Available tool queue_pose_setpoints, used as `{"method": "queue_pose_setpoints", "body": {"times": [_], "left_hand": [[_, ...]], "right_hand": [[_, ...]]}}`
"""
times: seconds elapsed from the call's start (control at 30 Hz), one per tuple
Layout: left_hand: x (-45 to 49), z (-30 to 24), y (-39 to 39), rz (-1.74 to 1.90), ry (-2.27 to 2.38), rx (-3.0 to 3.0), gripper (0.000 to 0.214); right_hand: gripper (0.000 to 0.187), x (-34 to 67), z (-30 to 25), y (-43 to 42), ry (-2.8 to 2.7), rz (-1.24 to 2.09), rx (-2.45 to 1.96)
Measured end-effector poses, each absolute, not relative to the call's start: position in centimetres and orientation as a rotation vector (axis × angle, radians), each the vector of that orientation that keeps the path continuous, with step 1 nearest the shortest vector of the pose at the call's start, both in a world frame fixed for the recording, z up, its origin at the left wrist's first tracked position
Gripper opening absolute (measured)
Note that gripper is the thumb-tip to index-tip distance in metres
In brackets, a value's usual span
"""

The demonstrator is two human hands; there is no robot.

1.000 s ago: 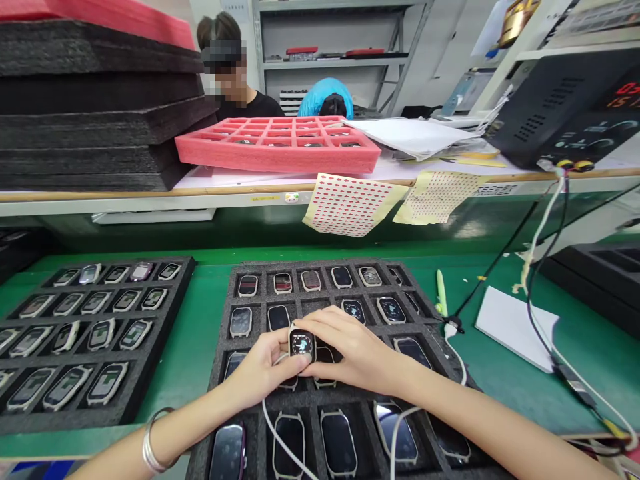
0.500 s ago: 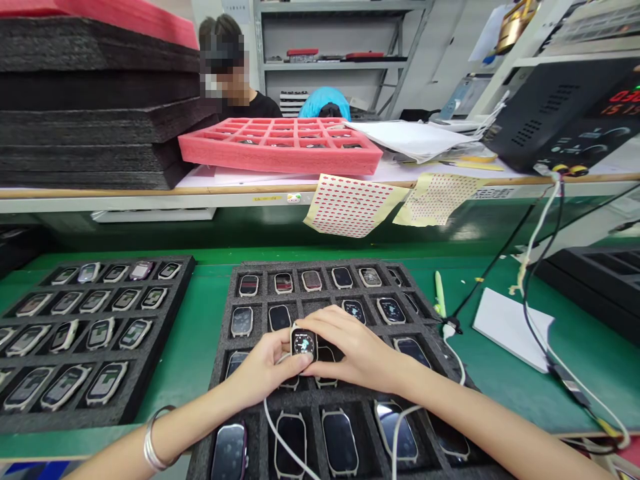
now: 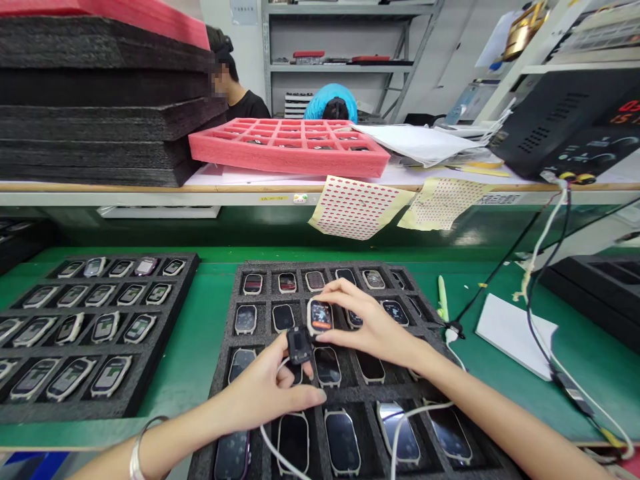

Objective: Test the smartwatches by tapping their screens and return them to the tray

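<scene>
My right hand (image 3: 373, 327) pinches a smartwatch body (image 3: 320, 316) with a lit screen, holding it just above the second row of the black foam tray (image 3: 227, 333). My left hand (image 3: 267, 390) grips a small black charging puck (image 3: 300, 345) on a white cable (image 3: 280, 453), a little below and left of the watch. The puck and the watch are apart. Several more watch bodies lie in the tray's pockets around both hands.
A second black foam tray (image 3: 165, 333) of watches lies to the left on the green mat. A green pen (image 3: 442, 297), a white pad (image 3: 515, 330) and cables sit at right. On the shelf are a pink foam tray (image 3: 290, 157), stacked black foam and a black power supply (image 3: 565, 120). Two people sit behind.
The watch has come off the puck. My right hand has carried it up and away over the second row, while my left hand keeps the puck lower down.
</scene>
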State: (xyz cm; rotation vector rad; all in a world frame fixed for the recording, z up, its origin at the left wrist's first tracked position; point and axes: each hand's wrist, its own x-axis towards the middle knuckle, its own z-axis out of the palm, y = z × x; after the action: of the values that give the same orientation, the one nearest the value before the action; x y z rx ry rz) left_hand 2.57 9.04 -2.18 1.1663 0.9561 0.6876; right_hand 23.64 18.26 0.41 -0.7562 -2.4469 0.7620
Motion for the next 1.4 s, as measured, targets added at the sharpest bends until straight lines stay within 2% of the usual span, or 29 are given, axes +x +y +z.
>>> {"method": "queue_pose_setpoints", "body": {"times": [0.17,0.27,0.37,0.63,0.73,0.83,0.9,0.97,1.13,1.4], "left_hand": [[0.4,-3.1,7.7,0.772,1.016,1.116,0.027],[0.0,-4.2,7.9,0.873,0.987,1.065,0.031],[0.3,-4.1,8.0,0.912,0.963,1.047,0.032],[0.1,-3.0,7.9,1.007,0.984,0.982,0.028],[-0.1,-3.4,8.2,0.950,1.000,0.995,0.031],[-0.3,-3.5,8.4,0.904,0.994,1.012,0.029],[-0.4,-3.3,8.5,0.879,0.978,1.022,0.029],[-0.4,-3.1,8.6,0.870,0.964,1.024,0.033],[-0.5,-3.2,8.7,0.904,0.930,0.984,0.047],[-0.2,-3.9,8.8,1.093,1.013,0.955,0.035]], "right_hand": [[0.045,25.1,0.0,19.8,-2.708,0.499,-0.921],[0.032,23.8,0.8,19.6,-2.791,0.274,-0.808],[0.022,20.8,1.6,19.6,-2.898,0.183,-0.682],[0.019,14.9,1.4,20.9,-3.134,0.223,-0.519],[0.031,15.4,1.6,21.8,-3.114,0.293,-0.538],[0.044,16.6,2.2,22.3,-2.936,0.665,-0.668],[0.046,17.3,2.8,22.0,-2.747,0.942,-0.720],[0.045,17.5,3.2,21.0,-2.668,1.052,-0.661],[0.037,16.8,2.7,18.1,-2.834,0.814,-0.503],[0.036,16.2,0.6,17.7,-2.829,0.579,-0.388]]}}
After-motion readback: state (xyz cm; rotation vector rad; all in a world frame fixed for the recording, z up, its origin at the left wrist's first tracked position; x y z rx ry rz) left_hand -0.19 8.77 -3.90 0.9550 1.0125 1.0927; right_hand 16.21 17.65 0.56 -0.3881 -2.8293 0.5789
